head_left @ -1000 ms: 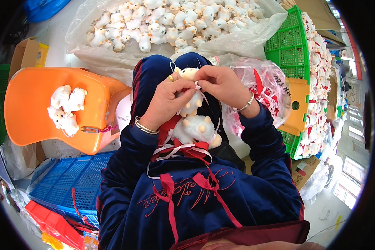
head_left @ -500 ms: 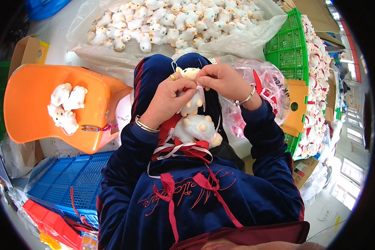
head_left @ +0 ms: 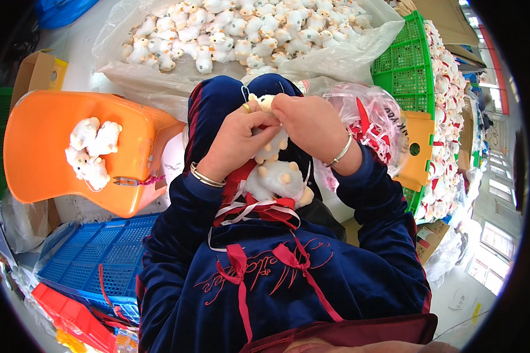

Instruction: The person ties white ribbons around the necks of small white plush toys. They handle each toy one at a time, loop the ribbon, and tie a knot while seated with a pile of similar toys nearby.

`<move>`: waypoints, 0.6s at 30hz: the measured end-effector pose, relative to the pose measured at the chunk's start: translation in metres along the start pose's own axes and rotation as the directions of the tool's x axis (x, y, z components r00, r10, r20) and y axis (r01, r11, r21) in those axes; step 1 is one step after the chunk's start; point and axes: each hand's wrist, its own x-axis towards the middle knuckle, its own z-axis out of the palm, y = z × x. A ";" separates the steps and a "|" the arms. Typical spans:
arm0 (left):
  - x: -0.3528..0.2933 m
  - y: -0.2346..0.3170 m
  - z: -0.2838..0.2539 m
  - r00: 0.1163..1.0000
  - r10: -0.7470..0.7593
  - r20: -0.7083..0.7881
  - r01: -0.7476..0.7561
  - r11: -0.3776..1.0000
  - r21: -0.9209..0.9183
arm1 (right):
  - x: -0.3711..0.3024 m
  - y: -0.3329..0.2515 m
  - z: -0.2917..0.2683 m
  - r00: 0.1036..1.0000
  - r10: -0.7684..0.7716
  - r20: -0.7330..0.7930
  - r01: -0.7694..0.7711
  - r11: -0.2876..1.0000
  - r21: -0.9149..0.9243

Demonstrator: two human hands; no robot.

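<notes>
A small white plush animal (head_left: 271, 150) rests upright over my lap, with its cream head (head_left: 265, 102) showing beyond my fingers. My left hand (head_left: 237, 141) is closed, thumb and forefinger pinched at the toy's neck. Opposite it, my right hand (head_left: 315, 125) is closed too, its fingertips meeting the left ones. Both pinch a thin pale ribbon at the neck, now mostly covered by the fingers. Nearer to me on my lap lie another white plush toy (head_left: 281, 179) and a bundle of red and white ribbons (head_left: 259, 210).
On my left, an orange chair (head_left: 41, 150) bears several plush toys (head_left: 91, 147) and small thread snips (head_left: 126, 181). Ahead, a clear plastic sheet (head_left: 359, 50) holds many plush toys. Green crates (head_left: 399, 59), a ribbon bag (head_left: 368, 126) and a blue crate (head_left: 94, 250) stand around me.
My right hand has moved in toward the left and turned, its back now facing up more. The pale ribbon that showed beneath the fingers is now covered. My left hand has hardly moved.
</notes>
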 end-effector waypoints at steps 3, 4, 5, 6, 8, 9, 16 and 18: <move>0.001 0.005 0.002 0.998 -0.044 -0.043 0.048 0.995 0.092 | 0.000 -0.012 0.003 1.000 -0.002 -0.021 0.000 0.995 -0.099; 0.002 0.008 0.003 0.997 -0.052 -0.061 0.059 0.990 0.130 | 0.000 -0.013 0.006 0.999 -0.005 -0.043 0.000 0.994 -0.107; 0.003 0.011 0.004 0.994 -0.077 -0.081 0.086 0.990 0.113 | 0.000 -0.014 0.009 0.998 -0.008 -0.064 0.001 0.993 -0.116; 0.003 0.013 0.005 0.989 -0.104 -0.102 0.113 0.989 0.095 | 0.000 -0.011 0.013 0.994 -0.044 -0.104 0.034 0.995 -0.098; 0.004 0.015 0.004 0.981 -0.157 -0.111 0.164 0.984 0.064 | 0.002 0.001 0.024 0.976 -0.115 -0.186 0.106 0.992 -0.063; 0.004 0.015 0.002 0.979 -0.181 -0.095 0.187 0.981 0.053 | 0.002 0.008 0.030 0.961 -0.140 -0.237 0.148 0.989 0.019; 0.006 0.009 -0.006 0.984 -0.173 -0.046 0.171 0.985 -0.034 | -0.001 0.030 0.040 0.986 0.002 -0.165 0.102 0.780 0.618; 0.006 0.005 -0.005 0.988 -0.148 -0.046 0.147 0.989 -0.014 | -0.002 0.036 0.039 0.993 -0.011 -0.122 0.091 0.732 0.675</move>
